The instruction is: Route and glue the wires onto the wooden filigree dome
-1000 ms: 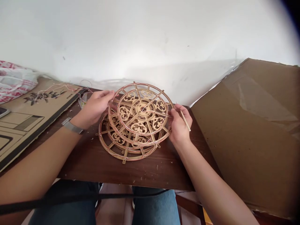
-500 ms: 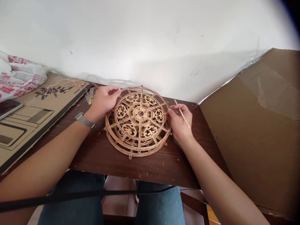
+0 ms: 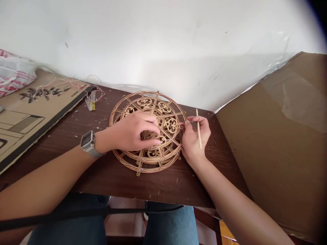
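Observation:
A round, laser-cut wooden openwork piece (image 3: 163,109), made of two stacked discs wound with thin copper-coloured wire, lies on a dark brown table (image 3: 107,173). My left hand (image 3: 135,131) rests over its centre, fingers curled and pinching at the wire or the wood near the middle. My right hand (image 3: 195,137) sits at the piece's right rim, holding a thin wooden stick (image 3: 198,127) upright between its fingers while the fingertips touch the rim. A watch is on my left wrist.
A flat printed cardboard box (image 3: 28,115) lies at the left with loose thin wire (image 3: 74,83) and a small yellow-tagged part (image 3: 90,104) beside it. A plastic bag (image 3: 12,73) is far left. A large cardboard sheet (image 3: 278,136) leans at the right. White wall behind.
The upper disc, tilted up a second ago, now lies flat on the lower one. My left hand moved from the left rim onto the centre. My right hand stayed at the right rim.

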The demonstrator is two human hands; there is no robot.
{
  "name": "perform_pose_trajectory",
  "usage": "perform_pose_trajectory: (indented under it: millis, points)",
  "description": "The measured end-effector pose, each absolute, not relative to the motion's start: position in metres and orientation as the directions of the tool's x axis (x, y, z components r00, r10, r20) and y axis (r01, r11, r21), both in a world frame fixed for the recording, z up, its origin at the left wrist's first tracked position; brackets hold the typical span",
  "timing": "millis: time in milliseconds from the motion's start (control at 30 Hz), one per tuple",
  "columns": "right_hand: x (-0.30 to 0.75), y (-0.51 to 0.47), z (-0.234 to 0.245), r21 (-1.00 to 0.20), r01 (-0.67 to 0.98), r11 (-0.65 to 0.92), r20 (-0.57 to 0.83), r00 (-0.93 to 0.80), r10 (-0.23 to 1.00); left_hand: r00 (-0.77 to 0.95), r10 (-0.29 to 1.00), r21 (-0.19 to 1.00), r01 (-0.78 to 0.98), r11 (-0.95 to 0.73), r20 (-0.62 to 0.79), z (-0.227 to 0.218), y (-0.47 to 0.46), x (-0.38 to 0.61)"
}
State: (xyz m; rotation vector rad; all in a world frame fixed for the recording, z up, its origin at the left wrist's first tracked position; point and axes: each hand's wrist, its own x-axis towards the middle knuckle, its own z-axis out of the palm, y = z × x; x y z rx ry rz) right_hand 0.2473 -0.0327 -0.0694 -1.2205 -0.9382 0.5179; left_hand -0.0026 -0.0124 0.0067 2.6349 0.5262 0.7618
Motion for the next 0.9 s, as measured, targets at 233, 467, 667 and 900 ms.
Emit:
perform_pose_trajectory:
  millis: [233, 467, 667, 900]
  points:
    - [0.246, -0.034, -0.071, -0.933, 0.27, 0.237, 0.348, 0.515, 0.783, 0.826, 0.389, 0.392, 0.227, -0.891, 0.407, -0.002, -0.013, -0.002]
    - [0.271, -0.03, -0.059, -0.862, 0.5, 0.088, 0.319, 0.399, 0.86, 0.834, 0.408, 0.513, 0.182, -0.839, 0.372, -0.005, -0.012, -0.001]
    - [0.295, -0.026, -0.038, -0.646, 0.763, -0.005, 0.332, 0.287, 0.898, 0.852, 0.388, 0.514, 0.171, -0.84, 0.35, -0.006, -0.011, -0.001]
    - [0.335, -0.023, -0.039, -0.384, 0.922, -0.04, 0.158, 0.108, 0.982, 0.874, 0.369, 0.504, 0.174, -0.846, 0.316, -0.004, -0.008, -0.006]
